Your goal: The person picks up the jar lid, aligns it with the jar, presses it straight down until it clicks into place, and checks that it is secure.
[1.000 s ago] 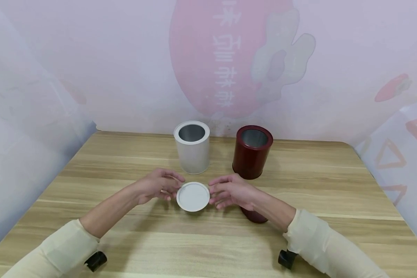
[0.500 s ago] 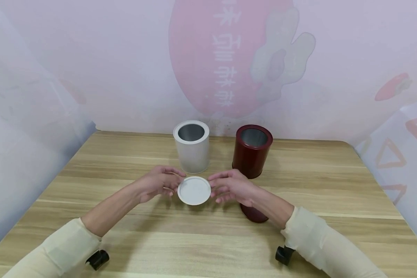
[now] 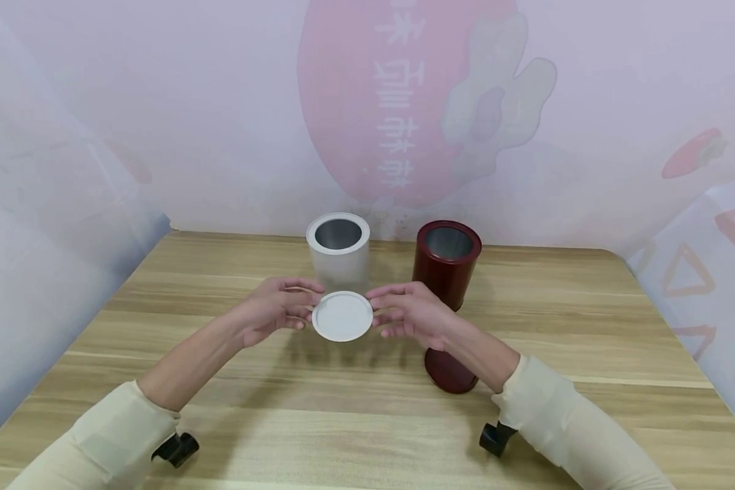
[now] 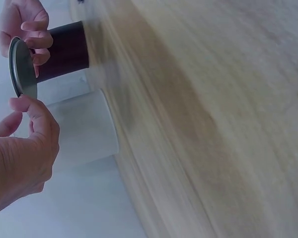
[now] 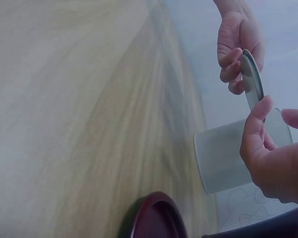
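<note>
Both hands hold the white lid [image 3: 341,316] up in the air, above the table [image 3: 588,327]. It looks like the step now is carrying the lid to a can. The white can [image 3: 339,260] stands open just behind the lid, at 12 o'clock from it. The red can [image 3: 444,265] stands open too, at about 2 o'clock from the lid. A red lid [image 3: 450,373] lies flat on the table at 4 o'clock, partly hidden under the right arm.

My guess is that the white lid goes on the white can, since the colours match. For that, the lid would need to go a bit further back and come to sit level over the can's round mouth. If it tips, one edge may catch on the rim.

The left hand [image 3: 275,309] pinches the lid's left edge. Its thumb and fingers are curled in close, with only the thin rim between them. In the left wrist view the lid [image 4: 23,68] shows edge-on, with the fingertips [image 4: 21,104] touching it.

The right hand [image 3: 407,314] pinches the right edge the same way. Its fingers are narrow too, bent around the rim. In the right wrist view the thumb [image 5: 256,124] presses on the lid [image 5: 252,79], and the white can [image 5: 228,156] sits just below it.
</note>
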